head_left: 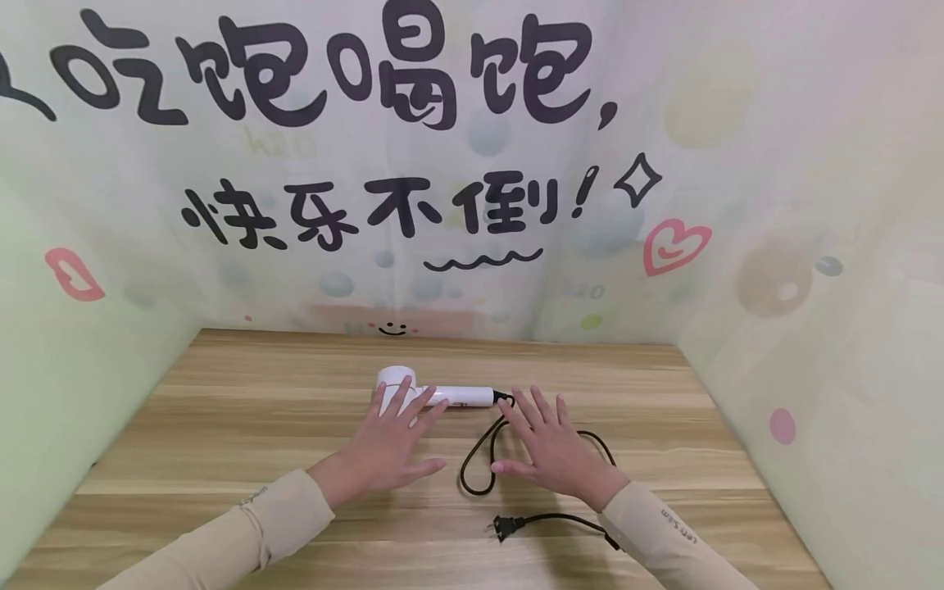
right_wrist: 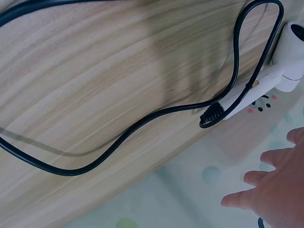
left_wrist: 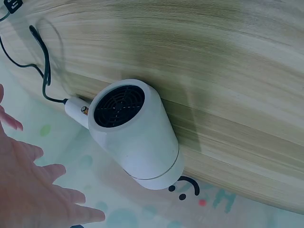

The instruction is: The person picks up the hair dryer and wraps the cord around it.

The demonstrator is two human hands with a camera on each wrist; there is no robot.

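A white hair dryer (head_left: 460, 397) lies on the wooden table, its round head to the left and its handle toward the right. In the left wrist view the dryer's dark round grille (left_wrist: 119, 106) shows. My left hand (head_left: 387, 447) is spread in front of the dryer's head, fingers apart, holding nothing. Near the handle's cord end, my right hand (head_left: 549, 447) is likewise spread over the black cord (head_left: 472, 492) and holds nothing. The cord loops beneath it, and its black plug (head_left: 507, 527) lies nearer me. In the wrist views both hands appear apart from the dryer.
The wooden table (head_left: 243, 393) runs back to a pale cloth wall (head_left: 472, 303) printed with large dark characters. Pale side walls (head_left: 66, 352) stand along its left and right edges.
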